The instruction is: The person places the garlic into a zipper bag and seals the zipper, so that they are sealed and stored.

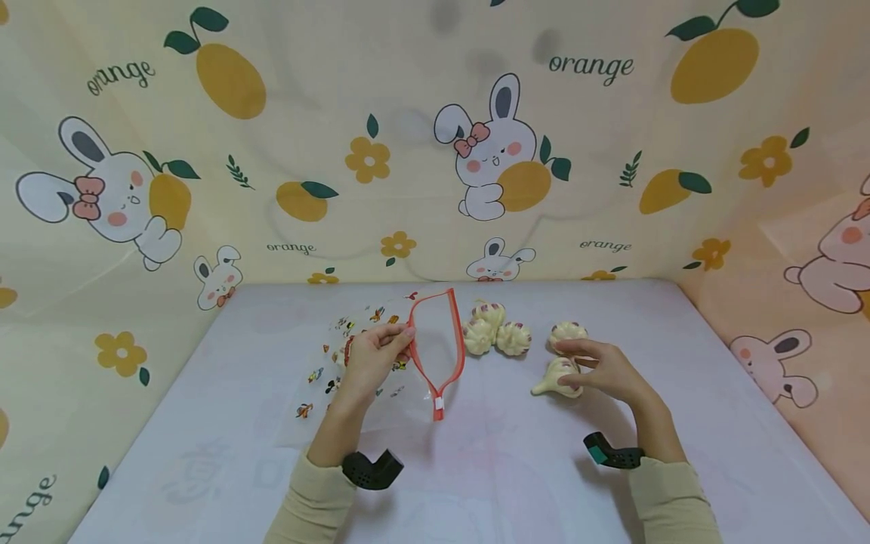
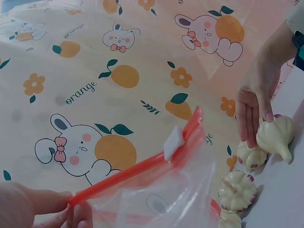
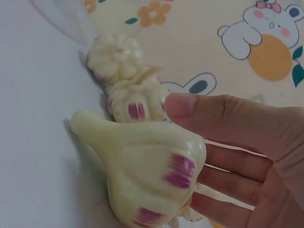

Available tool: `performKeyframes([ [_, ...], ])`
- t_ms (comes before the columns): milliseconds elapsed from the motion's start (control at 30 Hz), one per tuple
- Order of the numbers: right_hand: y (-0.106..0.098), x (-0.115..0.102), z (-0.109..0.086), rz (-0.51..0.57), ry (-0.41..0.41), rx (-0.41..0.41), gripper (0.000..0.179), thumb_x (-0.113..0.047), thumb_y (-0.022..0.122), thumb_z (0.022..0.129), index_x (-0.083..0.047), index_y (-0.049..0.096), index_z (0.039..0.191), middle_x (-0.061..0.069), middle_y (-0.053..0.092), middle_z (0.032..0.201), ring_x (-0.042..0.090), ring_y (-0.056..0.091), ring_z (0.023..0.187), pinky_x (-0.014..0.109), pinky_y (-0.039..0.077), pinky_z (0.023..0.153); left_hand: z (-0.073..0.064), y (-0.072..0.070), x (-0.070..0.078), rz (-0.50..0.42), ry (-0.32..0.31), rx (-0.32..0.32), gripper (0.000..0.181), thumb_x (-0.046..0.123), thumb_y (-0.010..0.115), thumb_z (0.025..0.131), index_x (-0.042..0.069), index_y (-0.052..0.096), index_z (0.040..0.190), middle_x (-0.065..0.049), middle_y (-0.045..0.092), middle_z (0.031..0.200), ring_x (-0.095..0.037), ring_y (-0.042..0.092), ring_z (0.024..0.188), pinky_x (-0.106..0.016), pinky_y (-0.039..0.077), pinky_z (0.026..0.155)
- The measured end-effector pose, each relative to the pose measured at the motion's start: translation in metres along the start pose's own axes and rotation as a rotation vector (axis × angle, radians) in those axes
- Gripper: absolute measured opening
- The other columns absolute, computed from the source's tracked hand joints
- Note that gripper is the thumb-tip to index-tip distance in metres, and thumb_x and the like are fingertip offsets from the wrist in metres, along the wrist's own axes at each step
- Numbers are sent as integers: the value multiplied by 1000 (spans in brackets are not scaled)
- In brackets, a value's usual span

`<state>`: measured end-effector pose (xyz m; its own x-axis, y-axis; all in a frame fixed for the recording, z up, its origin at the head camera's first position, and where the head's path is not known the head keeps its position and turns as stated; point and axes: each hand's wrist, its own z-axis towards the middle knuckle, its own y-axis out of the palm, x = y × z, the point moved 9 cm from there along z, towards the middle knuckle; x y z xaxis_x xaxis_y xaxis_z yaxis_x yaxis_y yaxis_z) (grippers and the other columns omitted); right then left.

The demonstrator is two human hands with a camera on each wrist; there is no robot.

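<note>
My left hand (image 1: 381, 351) pinches the red zip edge of a clear plastic zip bag (image 1: 458, 332) between thumb and fingers. The bag's mouth gapes, and a white slider (image 2: 174, 143) sits near one end of the zip. Small colourful pictures dot the bag's side. At the right, my right hand (image 1: 608, 370) reaches around a garlic bulb (image 1: 557, 378), thumb at its near side and fingers fairly straight beyond it. That bulb lies on the table with its stem pointing left; the fingertips are partly hidden behind it in the right wrist view. Another garlic bulb (image 1: 566, 332) lies just behind.
Several more garlic bulbs (image 1: 479, 336) are clustered right of the bag. A white-covered table (image 1: 503, 468) spreads beneath everything. Behind and at the sides hangs a printed curtain (image 1: 408, 75) with rabbits and oranges.
</note>
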<state>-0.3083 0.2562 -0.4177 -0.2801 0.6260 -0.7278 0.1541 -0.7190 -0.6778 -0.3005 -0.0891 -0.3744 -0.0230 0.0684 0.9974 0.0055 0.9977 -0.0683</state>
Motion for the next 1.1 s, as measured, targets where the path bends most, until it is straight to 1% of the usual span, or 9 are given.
performKeyframes([
  [67, 0, 2, 0, 0, 0, 0, 59, -17, 83, 74, 5, 60, 124, 24, 63, 127, 3, 59, 111, 53, 50, 99, 0, 0, 0, 4, 0, 0, 24, 11, 63, 93, -7, 66, 109, 8, 66, 73, -3, 58, 64, -13, 53, 61],
  [167, 1, 3, 0, 0, -1, -4, 60, -17, 83, 74, 6, 59, 125, 25, 62, 127, 19, 60, 116, 53, 50, 99, 0, 0, 1, 4, 4, -2, 25, 11, 63, 93, -7, 66, 109, 9, 65, 72, -3, 59, 64, -13, 53, 61],
  [300, 3, 8, 0, 27, 4, -24, 62, -15, 82, 74, 8, 57, 126, 27, 59, 130, 39, 56, 120, 53, 50, 99, 1, 0, 0, -4, 8, -6, 25, 11, 63, 93, -8, 66, 109, 9, 66, 72, -3, 58, 64, -13, 53, 61],
  [400, 5, 10, 0, 47, 2, -42, 62, -13, 81, 75, 10, 55, 127, 29, 57, 131, 48, 55, 120, 52, 50, 97, 2, 1, -1, -6, 6, -8, 25, 10, 62, 93, -8, 65, 110, 9, 66, 72, -3, 58, 64, -13, 53, 61],
  [533, 7, 12, 0, 48, 15, -53, 62, -14, 81, 76, 10, 55, 127, 31, 56, 131, 49, 56, 118, 51, 53, 95, 2, 1, -1, -6, 8, -9, 25, 10, 62, 93, -8, 65, 110, 10, 65, 72, -3, 58, 64, -13, 53, 61],
  [633, 8, 15, 0, 50, 45, -61, 62, -15, 81, 76, 9, 55, 127, 31, 57, 130, 49, 58, 116, 48, 55, 92, 1, 1, 0, -6, 8, -8, 25, 10, 62, 93, -8, 66, 109, 9, 66, 73, -4, 58, 64, -14, 54, 61],
  [700, 10, 17, 0, 50, 56, -66, 61, -15, 81, 77, 9, 56, 127, 31, 58, 129, 49, 58, 116, 47, 56, 90, 1, 2, 0, -4, 7, -8, 25, 10, 63, 93, -8, 66, 109, 7, 66, 74, -4, 58, 64, -14, 54, 61],
  [900, 11, 20, 0, 40, 74, -69, 58, -15, 80, 78, 7, 57, 127, 30, 61, 124, 44, 61, 114, 41, 58, 87, 2, 1, -2, 3, 10, -7, 25, 11, 63, 93, -8, 66, 109, -1, 69, 79, -4, 59, 64, -14, 54, 62],
  [1100, 12, 20, -1, 34, 83, -67, 58, -17, 80, 78, 6, 57, 127, 28, 63, 122, 40, 61, 112, 37, 57, 86, 1, 1, -2, 3, 14, -12, 25, 11, 63, 93, -8, 66, 109, 4, 67, 75, -4, 58, 64, -14, 53, 62],
])
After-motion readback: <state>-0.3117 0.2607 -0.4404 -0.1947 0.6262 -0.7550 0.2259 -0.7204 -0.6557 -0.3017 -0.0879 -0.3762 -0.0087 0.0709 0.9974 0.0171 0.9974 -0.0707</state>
